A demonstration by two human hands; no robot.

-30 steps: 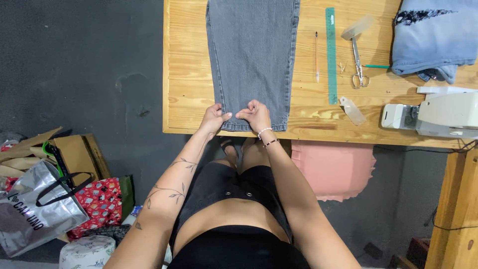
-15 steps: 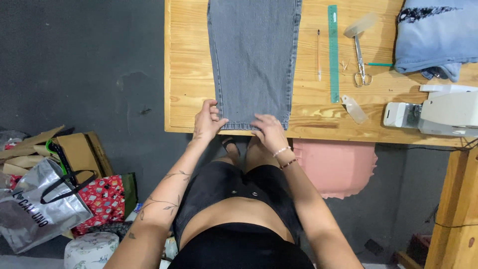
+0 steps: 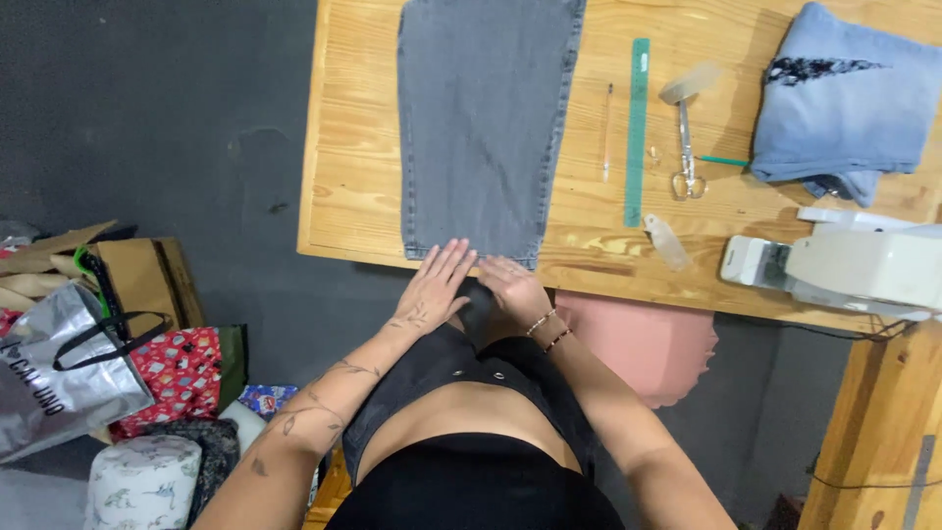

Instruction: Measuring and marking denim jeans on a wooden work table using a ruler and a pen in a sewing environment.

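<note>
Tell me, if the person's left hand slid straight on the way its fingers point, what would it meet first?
The left hand points up the table; its fingertips already rest on the hem of the flat grey denim garment, so it would likely just slide along that cloth.

A green ruler (image 3: 638, 132) lies on the wooden desk (image 3: 353, 147), with scissors (image 3: 684, 147) just beside it and folded blue cloth (image 3: 844, 98) further right. A white sewing machine (image 3: 863, 265) sits near the desk's edge. A silver bag (image 3: 59, 383) stands on the floor.
</note>
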